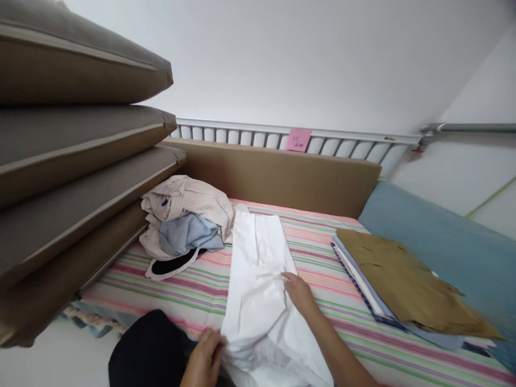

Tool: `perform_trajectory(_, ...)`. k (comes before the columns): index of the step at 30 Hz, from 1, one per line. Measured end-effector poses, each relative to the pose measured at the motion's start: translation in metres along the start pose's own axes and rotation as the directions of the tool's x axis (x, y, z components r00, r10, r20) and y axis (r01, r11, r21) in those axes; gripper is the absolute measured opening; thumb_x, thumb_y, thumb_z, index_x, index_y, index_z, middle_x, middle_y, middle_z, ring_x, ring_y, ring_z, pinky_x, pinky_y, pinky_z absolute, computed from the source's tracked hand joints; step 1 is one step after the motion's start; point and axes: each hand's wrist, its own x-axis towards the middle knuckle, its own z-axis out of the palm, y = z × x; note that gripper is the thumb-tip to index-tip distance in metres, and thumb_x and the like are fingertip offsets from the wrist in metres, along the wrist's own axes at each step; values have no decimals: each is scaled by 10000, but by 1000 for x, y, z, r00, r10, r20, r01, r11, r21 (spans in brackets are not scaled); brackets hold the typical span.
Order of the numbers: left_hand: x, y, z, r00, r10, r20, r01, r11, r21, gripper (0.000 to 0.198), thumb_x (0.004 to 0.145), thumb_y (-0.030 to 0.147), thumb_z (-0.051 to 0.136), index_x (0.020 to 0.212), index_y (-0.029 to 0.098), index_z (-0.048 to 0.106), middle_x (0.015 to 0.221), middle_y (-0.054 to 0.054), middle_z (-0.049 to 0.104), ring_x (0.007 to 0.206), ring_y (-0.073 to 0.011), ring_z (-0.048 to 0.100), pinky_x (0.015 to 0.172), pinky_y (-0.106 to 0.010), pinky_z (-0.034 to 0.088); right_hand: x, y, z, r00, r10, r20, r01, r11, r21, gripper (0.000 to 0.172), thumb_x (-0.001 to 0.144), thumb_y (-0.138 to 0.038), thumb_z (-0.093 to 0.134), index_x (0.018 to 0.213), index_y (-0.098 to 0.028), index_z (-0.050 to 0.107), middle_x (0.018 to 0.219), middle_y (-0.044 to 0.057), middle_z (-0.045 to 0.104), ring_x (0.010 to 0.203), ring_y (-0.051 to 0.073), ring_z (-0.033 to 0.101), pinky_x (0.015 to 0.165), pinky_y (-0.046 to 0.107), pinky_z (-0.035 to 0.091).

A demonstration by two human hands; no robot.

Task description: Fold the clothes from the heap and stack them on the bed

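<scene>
A long white garment (258,258), doubled lengthwise, stretches over the striped sheet (193,295) in front of me. Its lower half is rumpled and runs out of the bottom of the view; whether it is a shirt or trousers I cannot tell. At its lower left edge, my left hand (205,355) pinches the cloth. My right hand (299,293) grips a crease near the garment's right side, thumb and fingertips closed on it. Left of the garment's upper end lies a loose heap of clothes (197,201), beige striped, light blue, and black with white trim.
Thick grey-brown cushions (88,129) are stacked on the left. Folded clothes topped by an olive-brown garment (403,279) lie on the right, beside a blue panel (443,231). A brown board (274,172) and a radiator with a pink note (299,139) stand behind. Something black (147,352) is near my left hand.
</scene>
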Motion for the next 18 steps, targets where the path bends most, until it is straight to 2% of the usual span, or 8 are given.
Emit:
perform_trajectory(2, -1, -13, -9, 1000, 18, -3, -18, 998, 58, 259, 902, 213, 353, 946, 213, 608, 958, -86, 634, 918, -184, 599, 822, -302, 502, -16, 19, -10, 1000, -6, -10, 6, 1000, -29, 386, 706, -168, 412, 1000, -132, 660, 1056, 133, 653, 1027, 250, 584, 949, 404, 427)
perform_trajectory(5, 7, -30, -35, 996, 88, -8, -83, 963, 256, 343, 875, 149, 387, 1146, 261, 566, 1141, -64, 611, 1057, -186, 561, 914, -319, 466, -52, 55, -26, 993, -110, -39, 102, 983, -155, 441, 757, -168, 376, 1131, -128, 607, 1250, 148, 555, 1180, 250, 488, 1035, 431, 350)
perform_trajectory(7, 20, -36, -51, 986, 160, 42, -163, 894, 418, 515, 835, 72, 386, 1290, 302, 457, 1289, -41, 535, 1172, -199, 490, 968, -353, 425, -81, 80, -34, 975, -221, 3, 213, 937, -276, 484, 780, -151, 357, 1225, -166, 546, 1337, 133, 484, 1216, 245, 460, 1019, 447, 373)
perform_trajectory(9, 38, -37, -59, 963, 227, 148, -271, 803, 531, 665, 792, 16, 387, 1375, 329, 325, 1407, -23, 417, 1273, -220, 385, 1000, -385, 381, -110, 99, -37, 944, -319, 82, 327, 876, -354, 526, 800, -136, 357, 1304, -240, 467, 1402, 93, 413, 1252, 236, 424, 998, 442, 402)
perform_trajectory(11, 57, -33, -57, 904, 309, 296, -425, 714, 556, 709, 778, 58, 464, 1401, 333, 263, 1456, -26, 340, 1318, -254, 310, 1017, -414, 343, -132, 110, -37, 907, -395, 143, 419, 821, -388, 546, 831, -146, 368, 1352, -309, 383, 1448, 52, 340, 1290, 227, 373, 1003, 425, 402)
perform_trajectory(14, 81, -25, -42, 769, 419, 483, -634, 603, 484, 742, 746, 196, 606, 1398, 320, 276, 1462, -46, 327, 1324, -296, 286, 1045, -448, 281, -141, 112, -32, 871, -466, 157, 486, 768, -416, 553, 863, -150, 379, 1373, -354, 317, 1468, 32, 290, 1314, 213, 332, 1028, 404, 374)
perform_trajectory(18, 104, -17, -26, 655, 511, 556, -753, 498, 430, 690, 807, 92, 506, 1391, 368, 263, 1462, -9, 328, 1326, -255, 296, 1078, -440, 214, -118, 106, -25, 837, -529, 142, 537, 740, -405, 576, 866, -122, 407, 1368, -384, 303, 1463, 34, 289, 1307, 201, 344, 1037, 393, 357)
